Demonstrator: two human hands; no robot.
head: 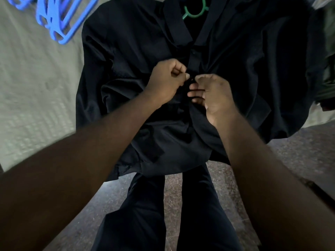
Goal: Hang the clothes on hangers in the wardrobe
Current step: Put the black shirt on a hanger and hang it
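Both your left hand (167, 78) and right hand (208, 93) pinch the black shirt (126, 69) placket at frame centre; green hanger (194, 9) inside collar, blue hangers (54, 17) upper left.

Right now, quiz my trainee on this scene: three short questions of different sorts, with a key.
1. True or false: the green plastic hanger already sits inside the collar of the black button-up shirt.
2. Multiple choice: the blue plastic hangers lie (a) on a wardrobe rail, (b) on the pale bedspread left of the shirt, (c) inside the shirt.
3. Fill in: the left hand and right hand both pinch the shirt's front ____.
Key: 1 true; 2 b; 3 placket.
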